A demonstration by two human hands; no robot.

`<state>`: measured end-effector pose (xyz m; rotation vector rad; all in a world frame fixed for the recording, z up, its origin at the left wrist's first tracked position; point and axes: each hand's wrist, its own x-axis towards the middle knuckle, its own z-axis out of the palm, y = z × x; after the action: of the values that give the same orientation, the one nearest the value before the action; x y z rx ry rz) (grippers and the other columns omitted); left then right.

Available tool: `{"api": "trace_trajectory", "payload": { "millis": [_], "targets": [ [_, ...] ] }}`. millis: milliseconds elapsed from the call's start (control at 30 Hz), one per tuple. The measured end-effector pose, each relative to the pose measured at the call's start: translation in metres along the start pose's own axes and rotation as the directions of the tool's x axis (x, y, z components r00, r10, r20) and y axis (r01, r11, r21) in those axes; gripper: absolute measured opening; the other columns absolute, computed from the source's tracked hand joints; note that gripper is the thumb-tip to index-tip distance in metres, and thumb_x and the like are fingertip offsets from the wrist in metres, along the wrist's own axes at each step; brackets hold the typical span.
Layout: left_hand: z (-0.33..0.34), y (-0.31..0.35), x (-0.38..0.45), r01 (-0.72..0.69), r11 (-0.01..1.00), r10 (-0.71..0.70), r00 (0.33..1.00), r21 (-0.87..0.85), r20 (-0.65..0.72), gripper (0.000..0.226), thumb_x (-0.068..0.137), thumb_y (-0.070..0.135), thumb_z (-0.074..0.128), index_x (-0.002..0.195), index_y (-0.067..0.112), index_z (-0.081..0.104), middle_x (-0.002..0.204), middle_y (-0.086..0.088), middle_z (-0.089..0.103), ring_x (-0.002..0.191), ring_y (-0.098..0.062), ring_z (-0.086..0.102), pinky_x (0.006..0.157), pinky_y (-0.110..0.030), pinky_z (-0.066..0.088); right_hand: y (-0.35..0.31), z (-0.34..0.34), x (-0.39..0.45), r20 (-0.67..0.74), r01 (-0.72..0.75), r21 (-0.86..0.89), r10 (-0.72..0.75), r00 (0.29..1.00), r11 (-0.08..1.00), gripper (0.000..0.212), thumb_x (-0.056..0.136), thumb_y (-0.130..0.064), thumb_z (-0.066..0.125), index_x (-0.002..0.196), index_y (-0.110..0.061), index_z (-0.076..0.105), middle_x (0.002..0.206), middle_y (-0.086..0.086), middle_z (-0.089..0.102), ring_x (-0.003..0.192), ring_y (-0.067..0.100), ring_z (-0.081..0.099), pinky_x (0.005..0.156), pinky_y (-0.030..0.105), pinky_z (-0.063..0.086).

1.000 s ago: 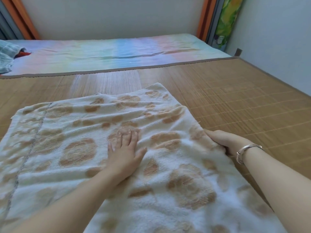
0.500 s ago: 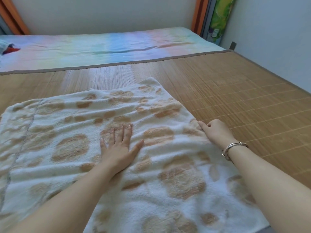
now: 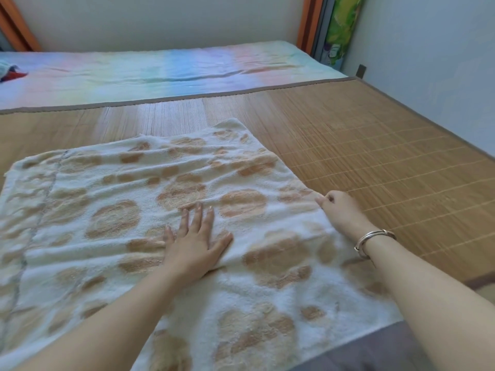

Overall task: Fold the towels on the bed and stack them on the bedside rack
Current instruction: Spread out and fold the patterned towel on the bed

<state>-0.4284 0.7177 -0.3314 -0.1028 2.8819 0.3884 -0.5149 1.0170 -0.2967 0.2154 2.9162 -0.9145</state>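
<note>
Towel (image 3: 150,236) lies spread flat on the bamboo mat (image 3: 375,162) of the bed. My left hand (image 3: 195,247) presses it, fingers extended. My right hand (image 3: 340,210), at 3 o'clock, has its grip pinched on the towel edge.

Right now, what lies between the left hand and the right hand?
Only towel lies between left hand and right hand, seen from the head view.

White towel (image 3: 139,236) with tan blotches, spread on bamboo mat (image 3: 375,162). Left hand (image 3: 194,242) flat on its middle; right hand (image 3: 340,210) pinching its right edge.
</note>
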Motion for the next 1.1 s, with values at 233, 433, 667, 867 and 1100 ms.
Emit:
{"api": "trace_trajectory", "payload": {
  "millis": [233,433,667,867,1100],
  "targets": [
    [-0.007,0.006,-0.004,-0.004,0.998,0.001,0.999,0.057,0.055,0.081,0.085,0.076,0.011,0.149,0.036,-0.018,0.154,0.007,-0.031,0.144,-0.023,-0.025,0.115,-0.055,-0.012,0.014,-0.003,-0.023,0.035,-0.032,-0.141,0.038,0.999,0.989,0.054,0.098,-0.053,0.030,0.056,-0.018,0.030,0.050,-0.004,0.030,0.046,0.016,0.029,0.048,0.028,0.021],
    [0.004,0.024,-0.045,-0.099,0.994,0.100,0.995,0.046,-0.025,0.075,0.085,0.076,0.009,0.147,0.043,-0.016,0.152,0.015,-0.031,0.140,-0.021,-0.032,0.113,-0.051,-0.022,0.030,-0.009,-0.058,0.040,-0.036,-0.057,0.038,0.998,0.998,0.033,0.093,-0.036,0.040,0.065,-0.019,0.034,0.062,-0.002,0.043,0.057,0.019,0.039,0.054,0.031,0.027],
    [0.004,0.024,-0.058,-0.073,0.994,0.063,0.991,0.079,0.115,0.096,0.070,0.089,0.017,0.144,0.044,-0.023,0.149,0.015,-0.037,0.141,-0.027,-0.030,0.110,-0.060,-0.019,0.035,-0.011,-0.086,-0.038,-0.021,-0.405,0.006,0.999,0.914,0.032,0.099,-0.043,0.037,0.106,-0.012,0.044,0.088,0.006,0.065,0.071,0.025,0.057,0.056,0.031,0.039],
    [-0.029,0.021,-0.048,-0.056,0.998,0.052,0.993,0.039,0.107,0.083,0.082,0.079,0.016,0.151,0.039,-0.006,0.158,0.011,-0.017,0.147,-0.024,-0.014,0.115,-0.057,-0.012,-0.003,-0.006,-0.072,-0.038,0.022,-0.466,-0.045,0.998,0.884,0.039,0.093,-0.025,0.048,0.127,-0.009,0.038,0.127,0.012,0.045,0.117,0.029,0.044,0.090,0.039,0.045],
    [-0.066,-0.002,0.032,0.069,0.995,-0.068,0.998,-0.075,0.007,0.066,0.096,0.061,0.015,0.153,0.032,0.006,0.161,0.005,-0.005,0.148,-0.025,-0.007,0.117,-0.054,-0.002,-0.068,0.022,0.001,0.008,0.051,0.005,-0.051,0.999,0.999,0.034,0.093,-0.029,0.045,0.122,-0.010,0.045,0.124,0.008,0.043,0.117,0.025,0.039,0.098,0.042,0.041]
  ]
}}
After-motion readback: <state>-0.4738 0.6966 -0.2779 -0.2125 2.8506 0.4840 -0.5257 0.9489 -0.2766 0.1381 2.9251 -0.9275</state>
